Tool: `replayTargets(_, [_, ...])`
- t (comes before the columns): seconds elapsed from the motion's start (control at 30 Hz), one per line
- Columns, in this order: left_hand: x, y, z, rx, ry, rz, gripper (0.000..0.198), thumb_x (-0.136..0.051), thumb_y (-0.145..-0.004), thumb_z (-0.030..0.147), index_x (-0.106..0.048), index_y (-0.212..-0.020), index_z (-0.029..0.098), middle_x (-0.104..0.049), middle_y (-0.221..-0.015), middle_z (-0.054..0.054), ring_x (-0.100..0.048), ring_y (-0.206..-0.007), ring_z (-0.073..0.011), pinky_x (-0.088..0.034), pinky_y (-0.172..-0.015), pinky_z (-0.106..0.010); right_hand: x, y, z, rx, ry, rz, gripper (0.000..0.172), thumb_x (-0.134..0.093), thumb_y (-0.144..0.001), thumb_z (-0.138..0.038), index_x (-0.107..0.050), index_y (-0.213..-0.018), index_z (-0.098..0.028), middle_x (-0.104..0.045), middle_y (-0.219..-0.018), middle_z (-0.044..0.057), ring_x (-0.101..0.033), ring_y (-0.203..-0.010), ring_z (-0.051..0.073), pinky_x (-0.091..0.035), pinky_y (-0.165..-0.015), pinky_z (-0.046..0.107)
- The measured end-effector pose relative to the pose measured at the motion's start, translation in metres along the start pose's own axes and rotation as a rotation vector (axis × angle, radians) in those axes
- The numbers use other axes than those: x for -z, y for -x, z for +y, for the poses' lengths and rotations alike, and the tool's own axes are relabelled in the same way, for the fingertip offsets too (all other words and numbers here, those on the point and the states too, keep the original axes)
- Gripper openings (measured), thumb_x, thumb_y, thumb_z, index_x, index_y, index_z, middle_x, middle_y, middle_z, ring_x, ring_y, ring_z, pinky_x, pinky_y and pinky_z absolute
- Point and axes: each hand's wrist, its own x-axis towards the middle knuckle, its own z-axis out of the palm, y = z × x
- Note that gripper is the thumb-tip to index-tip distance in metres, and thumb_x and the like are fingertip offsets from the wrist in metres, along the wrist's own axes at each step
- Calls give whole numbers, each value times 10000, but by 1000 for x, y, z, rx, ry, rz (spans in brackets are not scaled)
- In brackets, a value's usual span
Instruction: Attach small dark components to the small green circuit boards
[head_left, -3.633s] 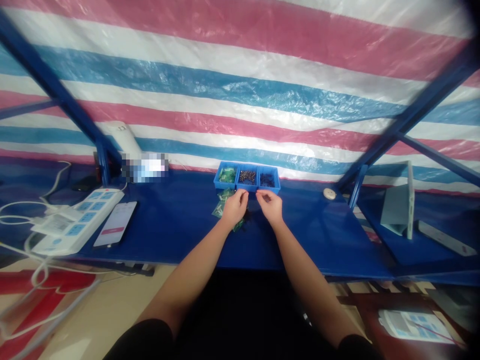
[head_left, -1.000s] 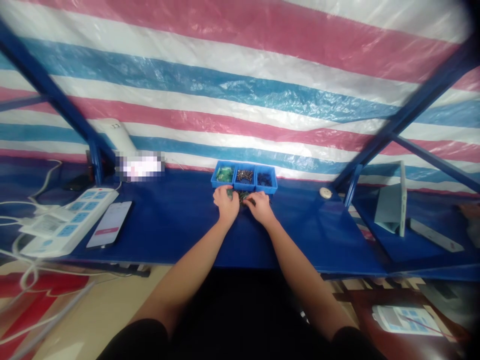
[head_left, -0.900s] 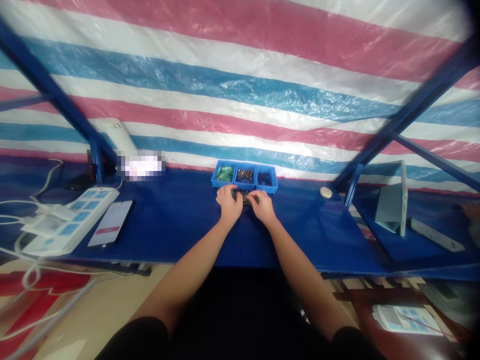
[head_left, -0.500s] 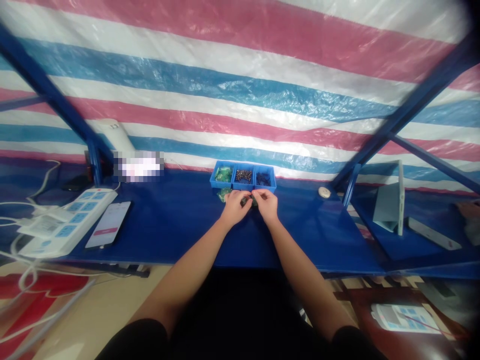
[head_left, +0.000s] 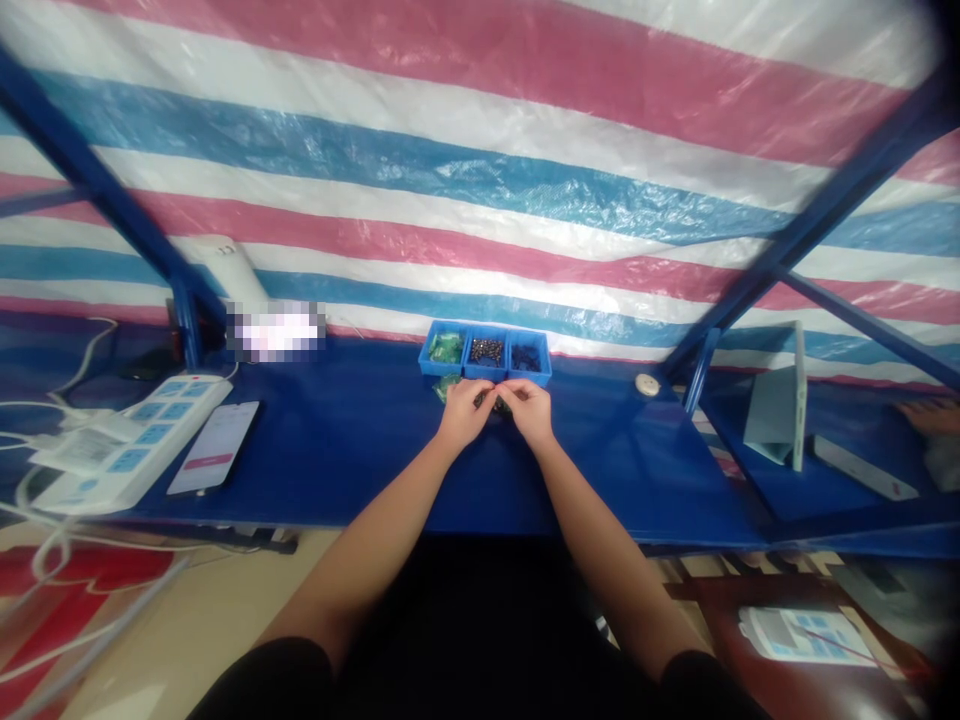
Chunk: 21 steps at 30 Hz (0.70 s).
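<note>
My left hand (head_left: 463, 412) and my right hand (head_left: 529, 412) meet over the table, fingertips pinched together. Small dark bits show between and below the fingers, too small and covered to name. Just beyond the hands stand three joined blue bins (head_left: 454, 371). Green pieces (head_left: 447, 347) fill the left one, small brass-and-dark metal parts (head_left: 487, 351) the middle one, and dark blue or black parts (head_left: 526, 357) the right one. Beside my left fingers a green piece (head_left: 444, 386) lies on the table, partly covered by that hand.
On the left of the blue table (head_left: 315, 440) lie a phone (head_left: 214, 448) and a white power strip (head_left: 142, 440) with cables. A round pale object (head_left: 646, 385) sits at right. Further right are a tablet in a stand (head_left: 780, 405) and another person's hand (head_left: 930, 415).
My fingertips have drawn closer together, the right hand shifting slightly left. The other person's hand at far right has shifted. Bins and table items stay put.
</note>
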Motion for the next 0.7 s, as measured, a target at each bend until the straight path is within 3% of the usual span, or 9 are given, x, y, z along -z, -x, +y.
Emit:
replayTargets(0.3, [-1, 0, -3, 74, 166, 83, 191, -539, -896, 347, -632, -1023, 239, -708, -858, -9, -659, -761, -149, -496, -716, -263, -2, 0, 6, 34, 33, -39, 298, -683, -756, -443, -723, -898, -185, -737, -884, 65, -681, -737, 199, -568, -719, 349])
replayTargets(0.7, [2, 1, 2, 108, 193, 66, 204, -468, -925, 379, -595, -921, 218, -658, -766, 14, -615, -677, -123, -472, -672, -238, -1, 3, 2, 75, 91, -20, 328, -646, -787, -446, -710, -976, -186, -730, -882, 70, -672, -741, 191, -553, -689, 322])
